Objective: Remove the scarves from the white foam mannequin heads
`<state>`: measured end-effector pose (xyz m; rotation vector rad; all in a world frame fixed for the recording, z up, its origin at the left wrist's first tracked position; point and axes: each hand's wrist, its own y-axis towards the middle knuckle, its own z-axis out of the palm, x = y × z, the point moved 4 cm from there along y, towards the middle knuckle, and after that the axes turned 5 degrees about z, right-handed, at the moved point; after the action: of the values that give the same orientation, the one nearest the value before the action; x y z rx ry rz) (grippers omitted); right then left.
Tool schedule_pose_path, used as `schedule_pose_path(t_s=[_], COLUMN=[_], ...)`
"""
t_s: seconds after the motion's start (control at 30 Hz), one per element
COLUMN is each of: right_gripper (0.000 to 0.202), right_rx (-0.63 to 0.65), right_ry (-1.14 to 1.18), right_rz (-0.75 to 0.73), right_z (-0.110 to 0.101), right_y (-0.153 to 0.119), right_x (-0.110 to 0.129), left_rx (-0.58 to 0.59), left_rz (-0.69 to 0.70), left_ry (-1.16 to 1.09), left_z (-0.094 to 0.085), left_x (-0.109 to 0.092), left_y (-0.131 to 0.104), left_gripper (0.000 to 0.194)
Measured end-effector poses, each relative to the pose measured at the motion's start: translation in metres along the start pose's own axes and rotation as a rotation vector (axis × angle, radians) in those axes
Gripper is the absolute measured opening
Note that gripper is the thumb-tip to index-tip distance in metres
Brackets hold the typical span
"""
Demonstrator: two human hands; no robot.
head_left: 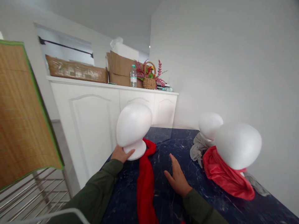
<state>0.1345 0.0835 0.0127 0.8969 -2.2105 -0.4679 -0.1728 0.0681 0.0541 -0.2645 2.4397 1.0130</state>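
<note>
L hand [120, 154] pinching base of a white dummy head [134, 123]: thumb on near side of base, rest of fingers hidden behind. Head's at far L part of the dark blue table [170, 143]; can't tell if base sits flat. R hand [177, 179] spread, thumb apart from fingers, over table.

Red scarf [146, 183] btwn the hands, bunched just beside base on its R, then running twd the person.

Further R, 2 more white heads near the wall [221, 62]: rear one [210, 124] w/ grey cloth [198, 149] about its foot, front one [239, 144] w/ red cloth [226, 177] below.

Behind table: white cabinet [93, 115] w/ boxes [77, 71], bottle [133, 77] & flower basket [149, 83] on top. Far L, straw mat [25, 109] above metal rack [46, 189].
</note>
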Motion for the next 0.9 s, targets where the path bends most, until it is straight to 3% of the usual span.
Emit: schedule_pose_path(t_s=[0.13, 0.27, 0.6, 0.77, 0.9], right_gripper=[0.064, 0.066, 0.066, 0.07, 0.072], right_rx=[0.12, 0.139, 0.149, 0.168, 0.188], right_ry=[0.061, 0.093, 0.131, 0.136, 0.144], right_rz=[0.025, 0.042, 0.09, 0.104, 0.144], right_z=[0.008, 0.009, 0.005, 0.006, 0.007], right_y=[0.0, 0.0, 0.0, 0.001, 0.0], right_x=[-0.004, -0.002, 0.004, 0.005, 0.004], left_rx=[-0.052, -0.048, 0.061, -0.044, -0.067], left_rz=[-0.043, -0.065, 0.02, -0.001, 0.003], left_ry=[0.111, 0.126, 0.122, 0.082, 0.104], left_z=[-0.023, -0.027, -0.007, 0.002, 0.021], left_x=[0.034, 0.047, 0.034, 0.039, 0.041], left_y=[-0.007, -0.016, -0.015, -0.006, 0.011], left_gripper=[0.063, 0.063, 0.061, 0.068, 0.075])
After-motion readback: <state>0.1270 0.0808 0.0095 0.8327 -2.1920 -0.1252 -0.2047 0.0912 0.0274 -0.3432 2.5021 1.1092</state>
